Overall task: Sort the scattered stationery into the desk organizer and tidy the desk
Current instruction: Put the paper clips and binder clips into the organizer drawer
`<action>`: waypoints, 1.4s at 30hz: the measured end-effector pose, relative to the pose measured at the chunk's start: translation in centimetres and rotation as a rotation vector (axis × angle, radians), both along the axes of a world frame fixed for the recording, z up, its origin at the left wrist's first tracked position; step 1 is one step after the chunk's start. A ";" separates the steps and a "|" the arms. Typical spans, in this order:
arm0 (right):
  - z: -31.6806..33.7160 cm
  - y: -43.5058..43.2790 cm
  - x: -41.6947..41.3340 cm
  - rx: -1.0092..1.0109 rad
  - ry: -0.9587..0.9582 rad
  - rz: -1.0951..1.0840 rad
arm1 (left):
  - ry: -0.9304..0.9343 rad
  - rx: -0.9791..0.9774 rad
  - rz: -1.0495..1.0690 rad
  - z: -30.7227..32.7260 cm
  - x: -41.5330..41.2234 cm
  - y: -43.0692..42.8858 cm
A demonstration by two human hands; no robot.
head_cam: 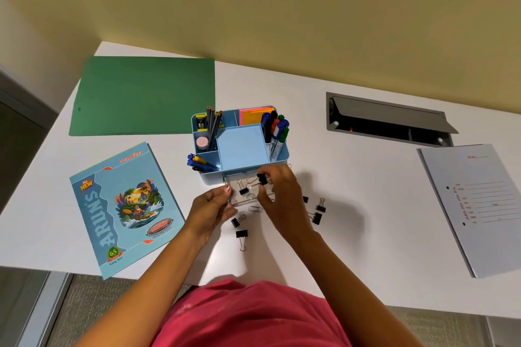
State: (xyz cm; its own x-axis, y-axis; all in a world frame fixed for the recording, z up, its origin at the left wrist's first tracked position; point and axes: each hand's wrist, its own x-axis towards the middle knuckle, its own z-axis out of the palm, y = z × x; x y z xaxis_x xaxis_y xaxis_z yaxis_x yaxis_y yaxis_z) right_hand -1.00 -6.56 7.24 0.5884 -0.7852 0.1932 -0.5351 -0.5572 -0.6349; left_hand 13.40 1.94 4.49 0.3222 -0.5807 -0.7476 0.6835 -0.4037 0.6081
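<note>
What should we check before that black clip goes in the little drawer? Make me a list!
1. Drawer pulled out of the organizer: ok.
2. Left hand holds the drawer's front corner: ok.
3. Right hand pinches the held binder clip above the drawer: ok.
4. Room inside: only one clip in the drawer shows: ok.
5. All clips off the desk: not ok, loose clips lie beside both hands.
6. Whether the drawer will close once filled: cannot tell.
</note>
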 end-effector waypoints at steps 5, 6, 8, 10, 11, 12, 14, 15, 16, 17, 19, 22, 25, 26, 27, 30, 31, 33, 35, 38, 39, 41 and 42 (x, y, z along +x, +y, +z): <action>-1.4 0.0 2.3 -0.135 0.066 0.039 | -0.014 -0.007 0.001 0.4 -0.2 0.1; -1.6 0.0 2.4 -0.149 0.070 0.039 | -0.014 -0.009 0.001 0.4 -0.3 0.2; -1.9 -0.1 2.3 -0.130 0.065 0.020 | -0.017 -0.016 -0.005 0.4 -0.3 0.2; -2.0 -0.1 2.1 -0.128 0.091 0.021 | -0.022 -0.022 -0.013 0.4 -0.3 0.2; -2.0 -0.1 1.9 -0.135 0.118 0.022 | -0.024 -0.022 -0.016 0.4 -0.3 0.2; -1.9 -0.1 1.5 -0.132 0.125 0.017 | -0.024 -0.022 -0.018 0.4 -0.3 0.2; -1.5 -0.2 0.4 -0.087 0.073 -0.034 | -0.021 -0.023 -0.024 0.3 -0.2 0.3; -1.3 -0.2 -0.3 -0.051 0.043 -0.074 | -0.019 -0.025 -0.029 0.3 -0.2 0.3; -1.2 -0.3 -1.2 -0.013 0.023 -0.117 | -0.016 -0.027 -0.033 0.3 -0.2 0.3; -1.4 -0.4 -2.2 0.014 0.010 -0.160 | -0.015 -0.028 -0.035 0.3 -0.2 0.3; -2.1 -0.7 -4.4 0.050 -0.001 -0.254 | -0.012 -0.028 -0.038 0.3 -0.2 0.3; -3.5 -0.8 -8.2 0.086 0.043 -0.435 | -0.007 -0.027 -0.041 0.2 -0.1 0.3; -4.8 -0.4 -11.0 0.158 0.140 -0.593 | -0.010 -0.027 -0.038 0.1 -0.2 0.3; -5.1 -0.3 -11.5 0.199 0.159 -0.630 | -0.012 -0.027 -0.039 0.0 -0.2 0.3; -5.2 -0.3 -11.8 0.243 0.172 -0.656 | -0.014 -0.028 -0.042 0.0 -0.2 0.3; -5.6 -0.2 -11.4 0.361 0.189 -0.660 | -0.019 -0.029 -0.046 0.0 -0.2 0.3; -5.7 -0.1 -11.1 0.378 0.199 -0.642 | -0.020 -0.029 -0.046 0.0 -0.2 0.3; -6.0 0.0 -10.4 0.371 0.225 -0.599 | -0.018 -0.032 -0.046 0.0 -0.2 0.3; -6.2 0.2 -9.9 0.320 0.245 -0.558 | -0.011 -0.033 -0.038 0.0 -0.2 0.3; -6.2 0.2 -9.5 0.276 0.268 -0.537 | -0.010 -0.034 -0.032 0.0 -0.2 0.3; -6.2 0.2 -9.5 0.271 0.268 -0.539 | -0.009 -0.034 -0.031 0.0 -0.2 0.3; -6.3 0.1 -9.6 0.272 0.268 -0.542 | -0.010 -0.033 -0.035 0.0 -0.2 0.3; -6.3 0.1 -9.7 0.280 0.271 -0.541 | -0.011 -0.032 -0.038 0.0 -0.2 0.3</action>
